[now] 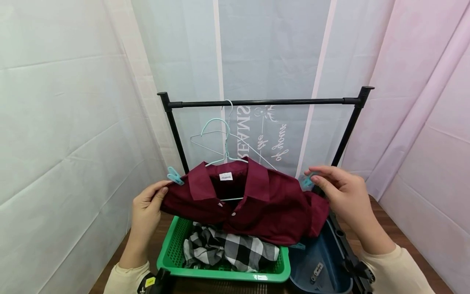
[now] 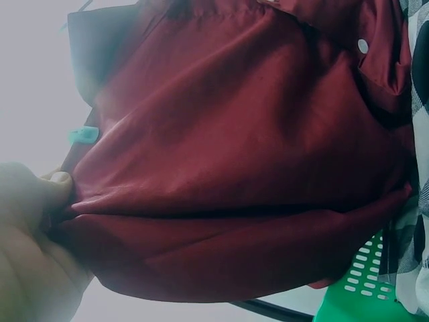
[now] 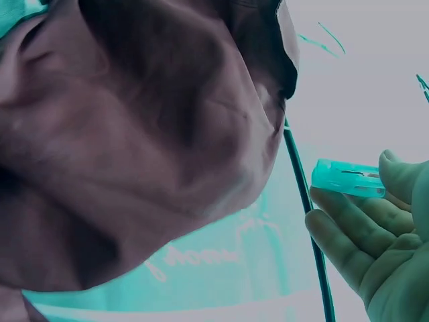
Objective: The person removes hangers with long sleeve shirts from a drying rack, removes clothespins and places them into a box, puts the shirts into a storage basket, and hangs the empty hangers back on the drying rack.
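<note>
A dark red collared shirt (image 1: 279,204) hangs on a pale mint hanger (image 1: 227,152), its neck facing me. With thumb and fingers, my left hand (image 1: 147,212) pinches the shirt's left shoulder edge. A blue clothespin (image 1: 175,175) is clipped on that shoulder just above the fingers. My right hand (image 1: 345,196) holds a second blue clothespin (image 3: 348,178) between thumb and fingers, off the shirt's right shoulder. In the right wrist view a gap shows between this clothespin and the fabric.
A black rack (image 1: 264,102) stands behind, another wire hanger (image 1: 253,150) on its bar. Below sits a green basket (image 1: 224,274) with a black-and-white checked garment (image 1: 238,249). Right of it is a dark blue bin (image 1: 330,281) with a grey clothespin (image 1: 316,272) inside.
</note>
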Motion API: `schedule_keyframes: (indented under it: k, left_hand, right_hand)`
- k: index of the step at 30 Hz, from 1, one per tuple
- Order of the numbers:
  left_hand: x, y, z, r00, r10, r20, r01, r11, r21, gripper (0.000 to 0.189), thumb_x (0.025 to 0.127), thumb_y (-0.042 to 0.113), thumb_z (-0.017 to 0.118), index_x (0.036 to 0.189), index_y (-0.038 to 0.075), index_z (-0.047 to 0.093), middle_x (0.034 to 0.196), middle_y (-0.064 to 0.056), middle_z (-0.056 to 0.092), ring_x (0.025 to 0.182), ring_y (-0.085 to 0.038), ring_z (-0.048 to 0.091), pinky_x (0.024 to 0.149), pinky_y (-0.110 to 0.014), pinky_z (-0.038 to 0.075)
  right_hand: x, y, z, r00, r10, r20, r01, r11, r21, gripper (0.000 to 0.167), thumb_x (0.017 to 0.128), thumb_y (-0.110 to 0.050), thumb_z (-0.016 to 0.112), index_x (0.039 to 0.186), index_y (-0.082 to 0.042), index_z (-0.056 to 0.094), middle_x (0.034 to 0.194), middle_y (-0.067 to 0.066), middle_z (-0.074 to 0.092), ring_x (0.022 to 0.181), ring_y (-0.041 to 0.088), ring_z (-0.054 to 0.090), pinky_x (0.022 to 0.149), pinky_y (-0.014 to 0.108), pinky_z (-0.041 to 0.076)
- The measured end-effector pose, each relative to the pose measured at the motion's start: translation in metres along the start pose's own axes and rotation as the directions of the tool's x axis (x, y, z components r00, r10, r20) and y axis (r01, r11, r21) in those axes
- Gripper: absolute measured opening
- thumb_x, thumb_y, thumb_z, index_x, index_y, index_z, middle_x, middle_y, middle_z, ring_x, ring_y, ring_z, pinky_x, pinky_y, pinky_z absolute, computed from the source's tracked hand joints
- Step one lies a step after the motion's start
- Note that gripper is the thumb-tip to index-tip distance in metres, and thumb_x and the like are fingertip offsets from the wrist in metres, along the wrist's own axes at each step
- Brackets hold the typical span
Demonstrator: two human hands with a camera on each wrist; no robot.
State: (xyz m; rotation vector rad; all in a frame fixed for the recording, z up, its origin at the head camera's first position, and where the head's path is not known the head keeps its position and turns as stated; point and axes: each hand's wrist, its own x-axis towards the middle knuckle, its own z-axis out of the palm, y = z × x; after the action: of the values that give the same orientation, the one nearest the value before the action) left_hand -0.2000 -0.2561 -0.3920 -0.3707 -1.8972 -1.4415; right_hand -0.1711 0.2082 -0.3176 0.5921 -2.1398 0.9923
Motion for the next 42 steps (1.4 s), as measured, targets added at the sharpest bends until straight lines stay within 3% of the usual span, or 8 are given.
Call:
schedule_keyframes:
  k: [4,9,14,18,22,28,36,42]
  left_hand:
    - [0.0,-0.001,-0.001,1.0,0.012,0.004,-0.013,1.0,0.013,0.021,0.1,0.005,0.064,0.117,0.007,0.076,0.111,0.001,0.074,0.105,-0.003,0.067,0.085,-0.014,0.05]
    - [0.001,-0.002,-0.001,1.0,0.017,0.01,-0.017,1.0,0.009,0.021,0.101,0.005,0.063,0.118,0.006,0.076,0.111,0.001,0.074,0.106,-0.004,0.067,0.086,-0.014,0.05]
    - [0.001,-0.002,-0.001,1.0,0.016,0.006,-0.016,1.0,0.014,0.021,0.101,0.005,0.063,0.118,0.005,0.076,0.112,-0.001,0.075,0.106,-0.004,0.067,0.086,-0.014,0.05]
    - [0.001,-0.003,-0.002,1.0,0.019,0.001,-0.019,1.0,0.021,0.021,0.101,0.005,0.063,0.118,0.004,0.076,0.112,-0.002,0.075,0.105,-0.004,0.067,0.085,-0.014,0.05]
    - [0.0,-0.003,-0.001,1.0,0.023,-0.001,-0.023,0.999,0.026,0.021,0.101,0.005,0.063,0.117,0.005,0.076,0.112,-0.002,0.075,0.104,-0.004,0.067,0.084,-0.014,0.05]
    - [0.0,-0.002,0.0,1.0,0.016,0.001,-0.016,1.0,0.012,0.022,0.101,0.003,0.063,0.118,0.007,0.076,0.111,-0.001,0.075,0.103,-0.003,0.067,0.083,-0.014,0.05]
    - [-0.001,-0.003,0.0,1.0,0.009,-0.01,-0.009,1.0,0.017,0.021,0.101,0.005,0.063,0.117,0.008,0.077,0.112,0.001,0.074,0.103,-0.004,0.067,0.083,-0.014,0.05]
    - [0.001,-0.003,-0.002,1.0,0.017,-0.01,-0.016,1.0,0.014,0.021,0.101,0.006,0.063,0.117,0.005,0.076,0.111,0.002,0.074,0.104,-0.004,0.067,0.084,-0.014,0.05]
  right_hand:
    - [-0.018,0.004,-0.007,0.999,-0.038,-0.015,0.037,0.997,-0.07,0.036,0.088,0.005,0.076,0.117,-0.017,0.077,0.102,0.002,0.078,0.056,-0.002,0.051,0.046,0.017,0.038]
    - [-0.039,0.01,-0.014,1.0,-0.012,-0.001,0.012,0.997,-0.076,0.036,0.09,0.005,0.075,0.119,-0.016,0.076,0.095,-0.003,0.076,0.044,-0.002,0.04,0.04,0.018,0.032]
    - [-0.057,0.021,-0.017,0.999,0.032,0.028,-0.028,0.993,-0.113,0.038,0.091,0.003,0.074,0.122,-0.02,0.074,0.097,-0.003,0.075,0.043,-0.003,0.035,0.04,0.017,0.031]
    - [-0.067,0.029,-0.015,0.995,0.075,0.063,-0.065,0.988,-0.143,0.041,0.092,0.001,0.074,0.125,-0.024,0.071,0.103,-0.003,0.076,0.056,-0.005,0.052,0.046,0.015,0.037]
    - [-0.074,0.037,-0.012,0.983,0.13,0.127,-0.113,0.985,-0.132,0.039,0.094,-0.003,0.073,0.127,-0.024,0.069,0.096,-0.006,0.074,0.071,0.0,0.063,0.055,0.016,0.045]
    - [-0.079,0.044,-0.008,0.946,0.215,0.242,-0.178,0.97,-0.166,0.034,0.095,-0.012,0.074,0.127,-0.022,0.068,0.094,-0.008,0.074,0.081,-0.001,0.066,0.063,0.021,0.054]
    - [-0.077,0.046,-0.011,0.89,0.336,0.309,-0.271,0.934,-0.234,0.036,0.096,-0.025,0.075,0.131,-0.021,0.065,0.097,-0.006,0.072,0.081,0.0,0.064,0.065,0.024,0.054]
    - [-0.076,0.045,-0.012,0.897,0.318,0.307,-0.249,0.938,-0.242,0.04,0.095,-0.027,0.075,0.133,-0.02,0.064,0.116,-0.001,0.074,0.095,-0.003,0.065,0.075,0.022,0.056]
